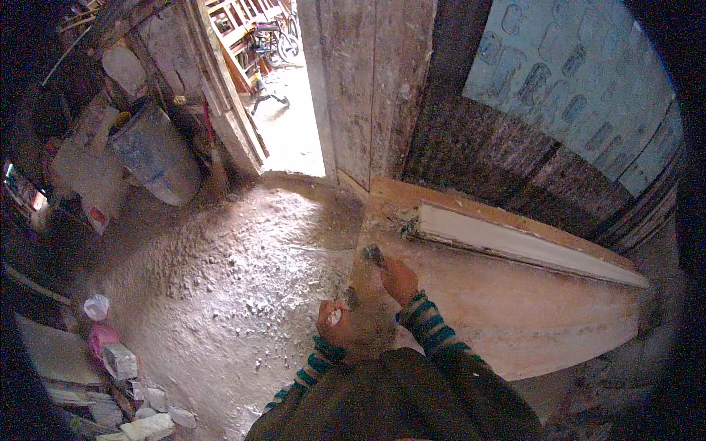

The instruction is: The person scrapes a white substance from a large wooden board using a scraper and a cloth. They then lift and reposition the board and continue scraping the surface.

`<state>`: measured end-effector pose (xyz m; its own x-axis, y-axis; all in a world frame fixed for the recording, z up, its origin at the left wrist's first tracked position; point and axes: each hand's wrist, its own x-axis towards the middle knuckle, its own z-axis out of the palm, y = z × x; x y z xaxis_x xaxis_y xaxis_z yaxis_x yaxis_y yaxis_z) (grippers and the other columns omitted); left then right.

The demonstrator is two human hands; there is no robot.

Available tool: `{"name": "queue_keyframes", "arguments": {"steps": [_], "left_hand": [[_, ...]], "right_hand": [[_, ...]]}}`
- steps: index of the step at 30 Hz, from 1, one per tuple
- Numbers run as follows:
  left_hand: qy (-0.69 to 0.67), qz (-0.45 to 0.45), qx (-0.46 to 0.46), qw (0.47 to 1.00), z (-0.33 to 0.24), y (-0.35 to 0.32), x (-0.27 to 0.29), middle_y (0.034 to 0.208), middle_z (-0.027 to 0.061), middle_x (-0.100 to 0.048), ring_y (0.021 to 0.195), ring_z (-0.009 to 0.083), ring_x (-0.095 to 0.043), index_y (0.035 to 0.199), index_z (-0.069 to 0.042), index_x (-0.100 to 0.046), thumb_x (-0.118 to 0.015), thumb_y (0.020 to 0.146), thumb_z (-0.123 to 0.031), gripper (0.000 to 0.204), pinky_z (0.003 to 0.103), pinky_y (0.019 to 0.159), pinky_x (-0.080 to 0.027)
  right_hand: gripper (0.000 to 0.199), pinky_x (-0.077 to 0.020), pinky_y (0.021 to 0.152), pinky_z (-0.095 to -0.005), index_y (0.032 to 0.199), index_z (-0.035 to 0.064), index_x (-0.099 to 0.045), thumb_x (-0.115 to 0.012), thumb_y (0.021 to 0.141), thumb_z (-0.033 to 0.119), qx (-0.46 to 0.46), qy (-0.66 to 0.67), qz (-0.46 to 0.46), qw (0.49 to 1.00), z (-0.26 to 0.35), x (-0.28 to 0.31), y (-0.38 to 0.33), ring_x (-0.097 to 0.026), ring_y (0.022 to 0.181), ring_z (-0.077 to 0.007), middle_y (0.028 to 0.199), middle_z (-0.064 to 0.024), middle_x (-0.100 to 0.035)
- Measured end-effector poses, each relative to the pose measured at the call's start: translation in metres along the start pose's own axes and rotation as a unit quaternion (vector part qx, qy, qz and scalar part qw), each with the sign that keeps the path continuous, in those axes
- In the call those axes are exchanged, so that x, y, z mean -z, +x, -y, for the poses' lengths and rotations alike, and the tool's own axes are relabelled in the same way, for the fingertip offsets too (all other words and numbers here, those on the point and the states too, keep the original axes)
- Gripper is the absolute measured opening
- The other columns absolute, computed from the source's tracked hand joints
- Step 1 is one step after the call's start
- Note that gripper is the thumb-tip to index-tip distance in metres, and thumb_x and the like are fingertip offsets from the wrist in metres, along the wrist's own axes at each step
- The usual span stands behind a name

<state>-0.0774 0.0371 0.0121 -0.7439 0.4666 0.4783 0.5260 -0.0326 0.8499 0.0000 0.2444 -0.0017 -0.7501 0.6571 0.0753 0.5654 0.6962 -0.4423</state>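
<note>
My right hand (pixel 399 281) is closed around a small dark tool (pixel 373 255) and reaches over the left end of a wide wooden board (pixel 507 301). The tool's kind is too blurred to tell. Nearer to me, my left hand (pixel 331 323) is closed on a small tool with a pale rounded end (pixel 334 317) and a dark flat head (pixel 351 298). That head is beside the board's left edge. A long whitish plank (pixel 515 239) lies on the far part of the board, with dark crumbly material (pixel 408 223) at its left end.
Pale crumbs (pixel 265 294) litter the rough floor at left. White block pieces (pixel 151 422) and a pink bag (pixel 103 338) lie lower left. A large barrel (pixel 154 154) stands beside the bright doorway (pixel 294 125). A wooden door (pixel 368 88) rises behind the board.
</note>
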Motion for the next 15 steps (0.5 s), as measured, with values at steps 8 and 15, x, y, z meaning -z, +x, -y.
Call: {"name": "queue_keyframes", "arguments": {"steps": [8, 15], "left_hand": [[0.034, 0.005, 0.031, 0.999, -0.006, 0.0, -0.004, 0.079, 0.0096, -0.06, 0.075, 0.0234, -0.06, 0.081, -0.005, -0.059, -0.063, 0.073, 0.008, 0.016, 0.032, 0.067, -0.048], [0.013, 0.005, 0.018, 1.0, 0.012, -0.004, 0.004, 0.078, 0.0094, -0.059, 0.075, 0.0226, -0.059, 0.083, -0.004, -0.058, -0.061, 0.074, 0.008, 0.015, 0.032, 0.067, -0.048]], "right_hand": [[0.026, -0.0501, 0.067, -0.0511, 0.109, 0.0116, -0.058, -0.053, 0.088, 0.025, -0.01, 0.027, -0.007, 1.0, 0.024, 0.014, 0.02, -0.063, 0.081, -0.0389, 0.091, -0.0198, -0.06], [0.024, -0.0503, 0.069, -0.0498, 0.103, 0.0104, -0.062, -0.057, 0.085, 0.026, 0.032, 0.03, 0.028, 0.999, -0.013, -0.005, 0.0, -0.062, 0.081, -0.0387, 0.089, -0.0178, -0.062]]}}
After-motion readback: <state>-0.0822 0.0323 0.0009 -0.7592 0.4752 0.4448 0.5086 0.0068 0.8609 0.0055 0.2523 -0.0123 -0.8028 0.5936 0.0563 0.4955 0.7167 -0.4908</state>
